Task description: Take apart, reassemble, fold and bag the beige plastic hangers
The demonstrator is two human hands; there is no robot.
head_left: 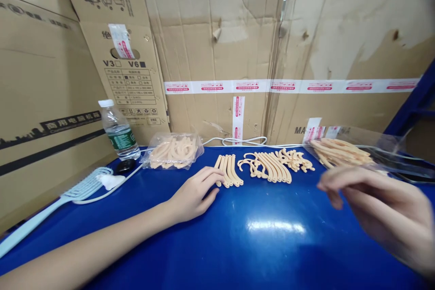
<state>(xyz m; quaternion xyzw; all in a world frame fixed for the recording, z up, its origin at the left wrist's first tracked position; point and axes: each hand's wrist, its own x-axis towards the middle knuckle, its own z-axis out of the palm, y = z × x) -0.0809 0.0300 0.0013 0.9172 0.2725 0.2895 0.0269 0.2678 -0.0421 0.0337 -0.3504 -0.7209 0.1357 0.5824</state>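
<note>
Beige curved plastic strips (232,170) with holes at their ends lie side by side on the blue table (238,244). My left hand (197,192) rests at the left end of this row, fingertips over the outermost strip and thumb apart. To the right lies a second row of similar strips (276,167), between small hook-shaped beige pieces (258,168) and a heap of small beige pieces (295,159). My right hand (380,208) hovers over the table's right side, fingers loosely bent; nothing shows in it. It is in front of a clear bag of long beige strips (341,152).
A clear bag of beige curved parts (175,150) lies at the back left. Beside it are a water bottle (118,131), a black rounded object (125,166), a crumpled white tissue (110,181) and a light blue hairbrush (78,186). A white cable (238,140) runs along the cardboard wall (210,113).
</note>
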